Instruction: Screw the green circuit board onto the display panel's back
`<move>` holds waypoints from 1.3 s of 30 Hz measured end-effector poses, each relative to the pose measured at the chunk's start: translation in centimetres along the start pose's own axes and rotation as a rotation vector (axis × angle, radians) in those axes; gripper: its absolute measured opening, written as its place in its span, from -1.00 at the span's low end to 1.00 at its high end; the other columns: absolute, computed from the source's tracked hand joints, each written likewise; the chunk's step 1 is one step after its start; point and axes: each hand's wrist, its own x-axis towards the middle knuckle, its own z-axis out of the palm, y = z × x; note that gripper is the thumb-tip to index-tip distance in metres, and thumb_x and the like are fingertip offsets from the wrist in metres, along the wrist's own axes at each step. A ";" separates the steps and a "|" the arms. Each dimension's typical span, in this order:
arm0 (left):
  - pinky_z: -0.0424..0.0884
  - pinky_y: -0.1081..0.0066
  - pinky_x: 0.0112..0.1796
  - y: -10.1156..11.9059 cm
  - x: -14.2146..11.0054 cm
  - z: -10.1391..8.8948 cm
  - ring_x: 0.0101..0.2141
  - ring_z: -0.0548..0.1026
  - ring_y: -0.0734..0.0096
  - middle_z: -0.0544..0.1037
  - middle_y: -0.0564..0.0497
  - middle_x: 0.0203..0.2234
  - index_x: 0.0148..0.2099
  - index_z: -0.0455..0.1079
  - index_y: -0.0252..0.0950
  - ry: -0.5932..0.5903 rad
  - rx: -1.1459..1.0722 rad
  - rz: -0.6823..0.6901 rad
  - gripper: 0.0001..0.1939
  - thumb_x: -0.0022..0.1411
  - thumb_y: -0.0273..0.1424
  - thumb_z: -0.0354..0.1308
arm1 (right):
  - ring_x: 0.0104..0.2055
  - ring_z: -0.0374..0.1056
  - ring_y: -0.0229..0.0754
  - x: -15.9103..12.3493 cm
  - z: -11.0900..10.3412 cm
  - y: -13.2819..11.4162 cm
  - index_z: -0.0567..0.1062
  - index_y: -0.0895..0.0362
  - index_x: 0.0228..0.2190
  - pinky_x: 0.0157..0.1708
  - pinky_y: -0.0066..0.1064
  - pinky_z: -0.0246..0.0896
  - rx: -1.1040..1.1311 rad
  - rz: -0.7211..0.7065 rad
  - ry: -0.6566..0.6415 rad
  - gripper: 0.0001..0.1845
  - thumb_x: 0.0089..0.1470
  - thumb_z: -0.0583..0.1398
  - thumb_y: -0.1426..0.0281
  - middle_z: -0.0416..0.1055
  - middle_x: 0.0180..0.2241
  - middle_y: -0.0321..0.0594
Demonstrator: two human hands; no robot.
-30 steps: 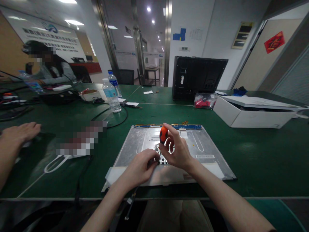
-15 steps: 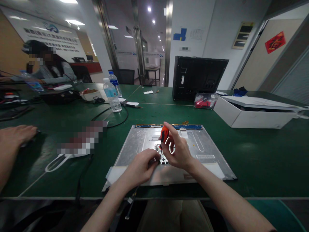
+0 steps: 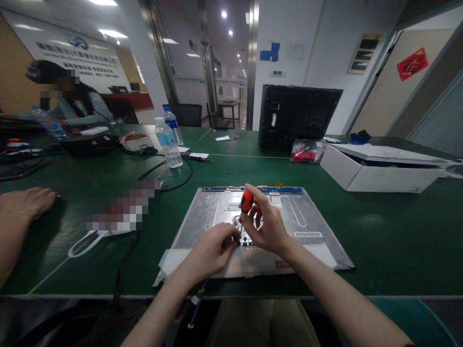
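Note:
My right hand (image 3: 269,226) is closed around an orange and black screwdriver (image 3: 247,201), its index finger resting on the handle's top end. The shaft points down at a small metal bracket (image 3: 247,240) in the middle of a flat silver display panel (image 3: 193,217). Close beside the tip, my left hand (image 3: 214,245) is pinched shut at the bracket's left end; what lies between its fingers is hidden. The panel lies flat on the green table, a blue circuit strip (image 3: 249,190) along its far edge.
A bystander's hand (image 3: 27,205) rests at the left on a dark object. Water bottles (image 3: 168,144) stand beyond a black cable (image 3: 183,182). A black monitor housing (image 3: 300,118) and a white box (image 3: 376,168) are at the back right. Another person (image 3: 75,99) sits at the far left.
The orange handle has turned slightly in my right hand, while both hands stay in nearly the same place. At the far left the seated person's head has shifted a little left.

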 end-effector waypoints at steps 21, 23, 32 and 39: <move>0.33 0.38 -0.29 -0.4 -0.1 0.3 -0.32 0.45 0.32 0.53 -0.02 -0.37 -0.28 0.37 -0.28 -0.005 0.003 -0.006 -0.84 0.17 -0.57 0.00 | -0.55 0.28 -0.36 0.1 -0.1 -0.2 0.05 0.03 0.26 -0.63 -0.54 0.17 0.025 -0.028 0.002 -0.31 0.14 0.11 0.49 0.42 -0.31 -0.27; 0.33 0.37 -0.28 -0.4 -0.1 0.3 -0.32 0.45 0.32 0.53 -0.02 -0.37 -0.27 0.38 -0.28 -0.007 0.003 -0.004 -0.84 0.17 -0.57 0.00 | -0.55 0.28 -0.36 0.0 -0.1 -0.2 0.05 0.03 0.27 -0.62 -0.54 0.18 0.026 -0.026 0.000 -0.29 0.12 0.11 0.51 0.43 -0.31 -0.27; 0.31 0.39 -0.32 -0.5 0.0 0.4 -0.36 0.43 0.35 0.50 0.00 -0.41 -0.29 0.36 -0.28 -0.001 0.007 -0.007 -0.86 0.16 -0.56 0.00 | -0.64 0.17 -0.41 -0.1 0.2 0.3 0.14 0.01 0.20 -0.66 -0.56 0.12 -0.036 -0.016 0.050 -0.38 0.16 0.21 0.35 0.34 -0.45 -0.42; 0.32 0.40 -0.31 -0.5 -0.1 0.3 -0.34 0.45 0.34 0.52 0.00 -0.38 -0.26 0.37 -0.27 -0.002 -0.002 0.003 -0.84 0.16 -0.56 0.01 | -0.58 0.26 -0.37 -0.1 -0.1 -0.1 0.08 0.03 0.25 -0.62 -0.53 0.19 0.011 -0.032 0.015 -0.33 0.15 0.14 0.46 0.44 -0.32 -0.28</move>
